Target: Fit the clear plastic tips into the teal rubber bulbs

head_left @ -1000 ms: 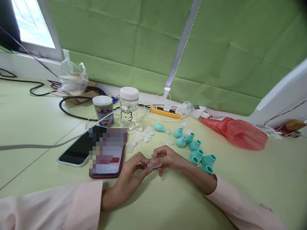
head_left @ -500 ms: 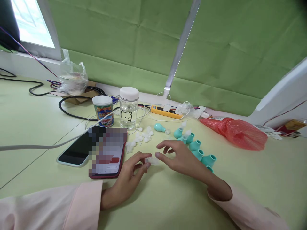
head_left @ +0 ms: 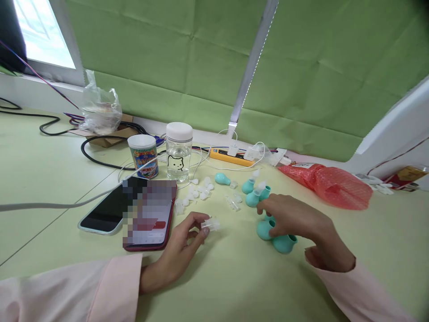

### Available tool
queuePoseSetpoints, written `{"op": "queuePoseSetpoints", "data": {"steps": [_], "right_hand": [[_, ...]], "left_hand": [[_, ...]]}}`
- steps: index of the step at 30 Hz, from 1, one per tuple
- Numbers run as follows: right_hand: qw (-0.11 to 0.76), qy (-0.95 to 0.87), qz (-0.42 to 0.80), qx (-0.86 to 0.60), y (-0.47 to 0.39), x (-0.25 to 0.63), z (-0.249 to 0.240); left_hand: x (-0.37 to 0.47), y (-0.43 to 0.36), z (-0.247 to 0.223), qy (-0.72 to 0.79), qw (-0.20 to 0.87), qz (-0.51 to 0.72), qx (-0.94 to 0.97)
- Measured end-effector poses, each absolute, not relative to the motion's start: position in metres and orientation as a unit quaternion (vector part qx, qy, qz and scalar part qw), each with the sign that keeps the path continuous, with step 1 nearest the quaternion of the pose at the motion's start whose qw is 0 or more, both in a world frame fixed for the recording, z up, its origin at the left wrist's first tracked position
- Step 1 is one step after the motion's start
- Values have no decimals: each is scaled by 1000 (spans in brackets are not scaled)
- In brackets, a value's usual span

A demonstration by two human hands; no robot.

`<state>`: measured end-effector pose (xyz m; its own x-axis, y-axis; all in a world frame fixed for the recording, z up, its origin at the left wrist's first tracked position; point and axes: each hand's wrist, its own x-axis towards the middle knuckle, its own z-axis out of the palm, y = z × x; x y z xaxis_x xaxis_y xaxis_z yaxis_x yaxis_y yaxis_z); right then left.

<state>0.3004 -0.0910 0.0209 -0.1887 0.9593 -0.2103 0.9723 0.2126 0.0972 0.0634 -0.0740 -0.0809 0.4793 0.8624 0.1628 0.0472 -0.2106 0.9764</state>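
A small clear plastic piece (head_left: 212, 224) is pinched between the thumb and fingers of my left hand (head_left: 186, 241). My right hand (head_left: 295, 219) reaches over the group of teal rubber bulbs, its fingers curved and apart around one bulb (head_left: 264, 230); part of the group is hidden beneath it. Two bulbs behind, one of them here (head_left: 248, 186), carry clear tips. A teal bulb (head_left: 222, 179) lies on its side by a clear piece. Several small white and clear parts (head_left: 193, 193) are scattered near the phones, and more clear pieces (head_left: 233, 203) lie between my hands.
Two phones, one black-screened (head_left: 103, 217) and one red-edged (head_left: 157, 223), lie at the left. Behind them stand a noodle cup (head_left: 145, 156) and a lidded bottle (head_left: 178, 154). A yellow power strip (head_left: 232, 157), white cables and a red bubble-wrap bag (head_left: 342, 188) are at the back.
My right hand has moved right, away from my left hand, to the teal bulbs. The clear pieces between my hands have come into view. My left hand still holds its piece.
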Motion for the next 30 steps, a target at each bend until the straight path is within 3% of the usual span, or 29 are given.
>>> {"op": "queuePoseSetpoints", "data": {"steps": [7, 12, 17, 21, 25, 30], "right_hand": [[142, 790, -34, 596, -84, 291, 10], [23, 853, -52, 519, -87, 286, 13], [-38, 889, -111, 444, -84, 261, 3], [-107, 865, -165, 461, -79, 255, -9], [-91, 812, -236, 527, -75, 260, -18], [-45, 821, -210, 529, -75, 257, -22]], "left_hand": [[64, -74, -84, 323, 527, 392, 681], [66, -74, -86, 326, 520, 406, 677], [64, -73, -87, 349, 475, 439, 678], [63, -73, -89, 356, 473, 442, 673], [62, -73, -88, 359, 461, 442, 681], [62, -74, -84, 351, 458, 452, 680]]}}
